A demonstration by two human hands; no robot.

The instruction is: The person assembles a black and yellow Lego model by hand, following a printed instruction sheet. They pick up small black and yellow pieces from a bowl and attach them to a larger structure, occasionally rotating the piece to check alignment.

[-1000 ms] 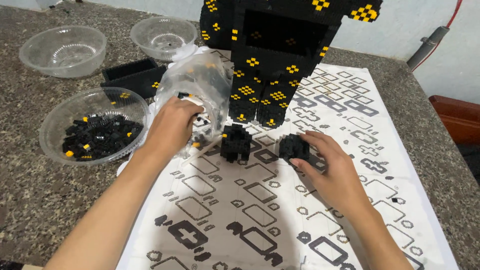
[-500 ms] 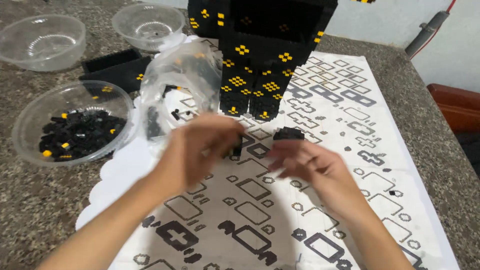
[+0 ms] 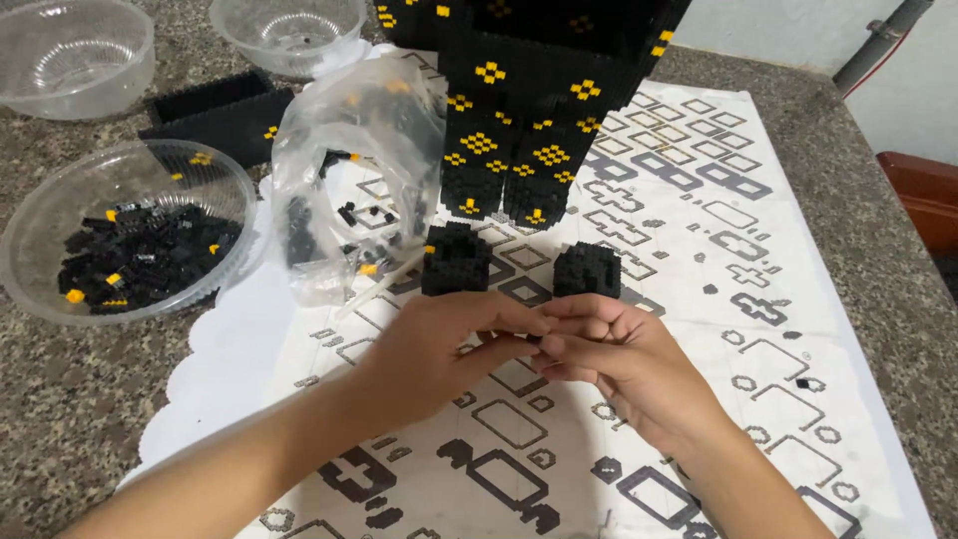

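Both hands have come off the bag and the right block since a second ago and now meet low over the printed sheet (image 3: 699, 250) on the worktop (image 3: 60, 399). Behind stand the big black-and-yellow model (image 3: 529, 110), the plastic bag (image 3: 349, 150), the bowl of bricks (image 3: 130, 240), then two small black blocks (image 3: 456, 260), untouched. My left hand (image 3: 439, 349) and right hand (image 3: 619, 354) touch fingertip to fingertip, grip pinched on something tiny and dark; which piece, I cannot tell.
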